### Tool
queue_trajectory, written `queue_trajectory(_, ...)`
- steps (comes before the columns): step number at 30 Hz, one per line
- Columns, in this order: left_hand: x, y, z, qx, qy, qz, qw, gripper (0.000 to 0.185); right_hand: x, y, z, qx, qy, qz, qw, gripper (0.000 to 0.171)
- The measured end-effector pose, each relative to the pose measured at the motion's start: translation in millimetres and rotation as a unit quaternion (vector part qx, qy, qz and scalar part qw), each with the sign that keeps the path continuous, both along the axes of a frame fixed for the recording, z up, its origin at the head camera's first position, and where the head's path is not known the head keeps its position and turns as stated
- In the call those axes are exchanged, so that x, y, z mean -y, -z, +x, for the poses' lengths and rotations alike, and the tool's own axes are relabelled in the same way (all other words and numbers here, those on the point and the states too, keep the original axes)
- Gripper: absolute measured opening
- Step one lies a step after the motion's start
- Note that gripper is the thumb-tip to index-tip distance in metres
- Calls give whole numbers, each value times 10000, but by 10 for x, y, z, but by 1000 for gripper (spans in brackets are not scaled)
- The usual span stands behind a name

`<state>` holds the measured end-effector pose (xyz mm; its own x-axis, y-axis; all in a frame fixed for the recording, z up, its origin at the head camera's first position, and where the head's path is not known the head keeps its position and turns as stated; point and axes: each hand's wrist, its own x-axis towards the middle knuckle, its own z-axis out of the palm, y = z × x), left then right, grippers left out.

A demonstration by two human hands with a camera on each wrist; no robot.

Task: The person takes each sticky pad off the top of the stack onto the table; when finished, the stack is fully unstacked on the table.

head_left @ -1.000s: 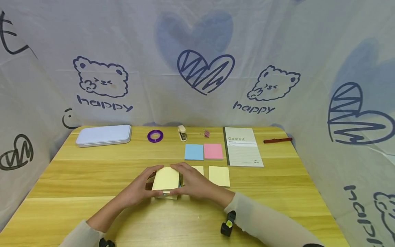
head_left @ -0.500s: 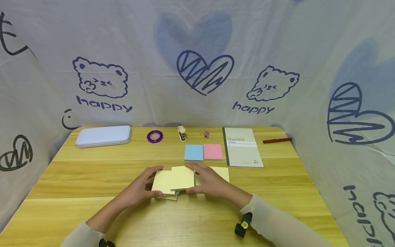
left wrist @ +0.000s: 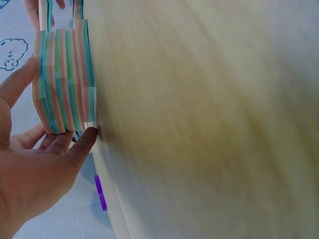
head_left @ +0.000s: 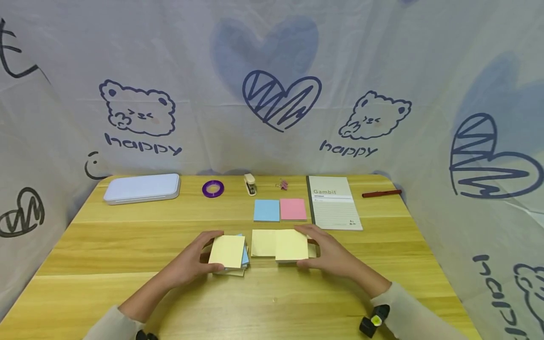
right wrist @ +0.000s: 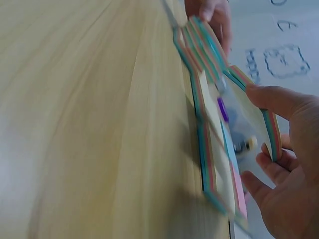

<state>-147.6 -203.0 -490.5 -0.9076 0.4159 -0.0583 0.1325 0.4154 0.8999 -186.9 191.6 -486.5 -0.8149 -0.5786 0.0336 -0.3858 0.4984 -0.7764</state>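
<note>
With my left fingers [left wrist: 82,148] bracing the multicoloured sticky-note stack [head_left: 227,251] on the counter [head_left: 272,302], I should hold level the yellow-topped sticky-note pad [head_left: 291,244] my right fingers [right wrist: 256,186] pinch.

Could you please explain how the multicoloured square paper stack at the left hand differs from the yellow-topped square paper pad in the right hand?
The stack is thick; the pad is thin. The stack rests on the wooden table; the pad is held above yellow pads. Both have yellow tops and striped edges.
</note>
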Motion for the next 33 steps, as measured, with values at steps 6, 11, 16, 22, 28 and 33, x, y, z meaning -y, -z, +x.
queue_trajectory(6,-1,7,-6,-27,-17,-54,10000,87,-420,44,31,-119,458,218,9986,89)
queue_trajectory(11,-2,3,-12,2,-9,-50,10000,87,-728,118,28,-223,696,391,9966,89)
queue_trajectory(16,-1,12,-16,-37,28,-59,10000,87,-965,173,41,-95,850,479,9952,88)
queue_trajectory(22,1,20,-13,-132,21,-131,9998,87,-1095,218,13,289,959,490,9938,88)
queue_trajectory(28,2,17,-11,-156,53,-83,9998,86,-1113,243,-56,-28,769,1038,9916,87)
queue_trajectory(33,4,19,-9,-118,70,-21,9999,86,-1096,270,-91,-248,549,1244,9904,87)
